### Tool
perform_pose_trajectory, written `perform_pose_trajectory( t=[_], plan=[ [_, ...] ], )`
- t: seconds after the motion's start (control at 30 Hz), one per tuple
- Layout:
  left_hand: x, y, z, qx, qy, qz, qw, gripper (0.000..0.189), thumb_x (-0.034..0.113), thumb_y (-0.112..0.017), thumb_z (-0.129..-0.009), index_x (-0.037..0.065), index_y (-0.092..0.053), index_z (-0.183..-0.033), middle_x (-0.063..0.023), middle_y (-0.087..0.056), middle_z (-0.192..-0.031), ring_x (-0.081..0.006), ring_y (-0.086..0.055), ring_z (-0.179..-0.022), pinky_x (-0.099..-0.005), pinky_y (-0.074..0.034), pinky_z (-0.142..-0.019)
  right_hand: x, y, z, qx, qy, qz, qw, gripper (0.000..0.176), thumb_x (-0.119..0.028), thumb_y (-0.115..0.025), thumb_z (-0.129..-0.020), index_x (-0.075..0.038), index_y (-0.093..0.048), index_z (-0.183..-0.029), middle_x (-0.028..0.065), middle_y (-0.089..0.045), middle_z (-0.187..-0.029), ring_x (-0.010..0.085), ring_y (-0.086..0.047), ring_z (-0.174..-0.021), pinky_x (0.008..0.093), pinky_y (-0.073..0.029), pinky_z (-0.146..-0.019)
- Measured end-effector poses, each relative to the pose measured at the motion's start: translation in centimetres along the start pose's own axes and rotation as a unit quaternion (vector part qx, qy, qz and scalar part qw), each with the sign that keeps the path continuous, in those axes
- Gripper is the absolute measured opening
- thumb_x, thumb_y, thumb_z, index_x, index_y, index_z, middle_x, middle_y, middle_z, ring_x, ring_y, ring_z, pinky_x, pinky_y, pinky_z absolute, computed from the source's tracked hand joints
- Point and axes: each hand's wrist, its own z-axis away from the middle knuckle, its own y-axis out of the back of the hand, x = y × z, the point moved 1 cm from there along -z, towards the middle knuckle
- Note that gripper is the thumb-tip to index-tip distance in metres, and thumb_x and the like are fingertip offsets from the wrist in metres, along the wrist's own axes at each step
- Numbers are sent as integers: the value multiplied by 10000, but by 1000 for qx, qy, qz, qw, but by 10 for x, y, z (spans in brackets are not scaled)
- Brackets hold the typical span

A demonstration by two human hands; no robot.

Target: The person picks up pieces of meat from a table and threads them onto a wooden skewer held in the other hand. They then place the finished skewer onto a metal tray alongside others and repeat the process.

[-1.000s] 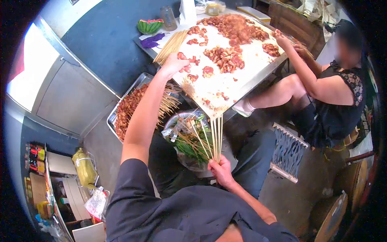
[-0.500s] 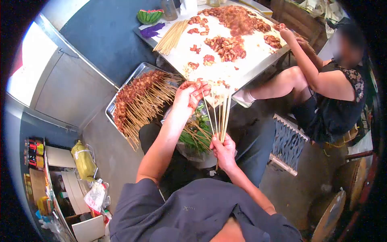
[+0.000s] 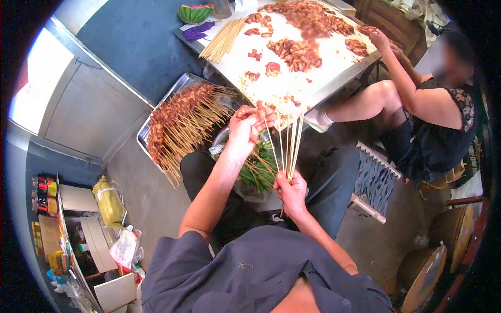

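Observation:
Several thin wooden skewers [image 3: 295,146] fan upward from my right hand [image 3: 293,194], which is closed around their lower part. Above and to the left, my left hand [image 3: 248,127] has its fingers pinched at the top of the leftmost skewer, on what looks like a small reddish meat piece partly hidden by the fingers. Just beyond the hands, the white tabletop [image 3: 292,91] bears piles of raw meat pieces [image 3: 297,55]. Loose skewers [image 3: 223,40] lie at its left side.
A metal tray [image 3: 142,136] of loaded meat skewers [image 3: 180,117] is at the left. Green leaves [image 3: 255,175] and more skewers lie below my hands. A co-worker [image 3: 433,109] sits at the right, hands over the table edge. Watermelon [image 3: 194,14], purple cloth [image 3: 197,31], and stools [image 3: 425,276] surround.
The view has shifted slightly. My left hand stays at the leftmost skewer's top, and my right hand still holds the fan. The co-worker's hands have moved slightly.

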Motion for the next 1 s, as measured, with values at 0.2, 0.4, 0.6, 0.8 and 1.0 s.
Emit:
perform_pose_trajectory(
  t=[0.2,0.4,0.6,0.8,1.0],
  plan=[
    [-6,5,7,-17,14,-19,1000,117,-95,-511,-765,20,-505,-745,-219,-616,-880,-325,-649,-728,-401,-568,-645,6,0,1,12,0,-8,1000,55,-119,-566,-867,-71,-556,-890,-8,-535,-590,29,-397,-435,182,-296,-377],
    [-6,3,2,-20,27,-37,999,81,-33,-514,-810,35,-520,-854,-157,-613,-854,-328,-628,-832,-439,-535,-723,2,2,-3,10,9,23,1000,45,-115,-554,-870,-72,-554,-858,-16,-533,-590,29,-407,-450,183,-308,-390],
    [4,0,-8,0,-35,-32,999,162,-60,-476,-829,30,-474,-963,-216,-621,-912,-316,-650,-797,-369,-557,-651,5,0,-2,1,-5,23,1000,44,-117,-549,-873,-78,-550,-855,-20,-532,-593,28,-408,-452,183,-312,-393],
    [3,7,-3,6,-22,-76,997,126,-51,-518,-829,25,-513,-930,-190,-627,-923,-330,-637,-837,-403,-546,-709,9,2,-1,0,-4,20,1000,38,-96,-537,-878,-67,-512,-870,7,-514,-592,20,-340,-400,172,-242,-354],
    [3,7,1,3,-3,-78,997,92,-59,-535,-821,20,-510,-860,-181,-631,-880,-328,-644,-810,-399,-558,-694,11,4,-1,-6,-17,16,1000,38,-115,-548,-868,-78,-543,-862,-12,-528,-591,29,-398,-442,183,-300,-386]
  ],
)
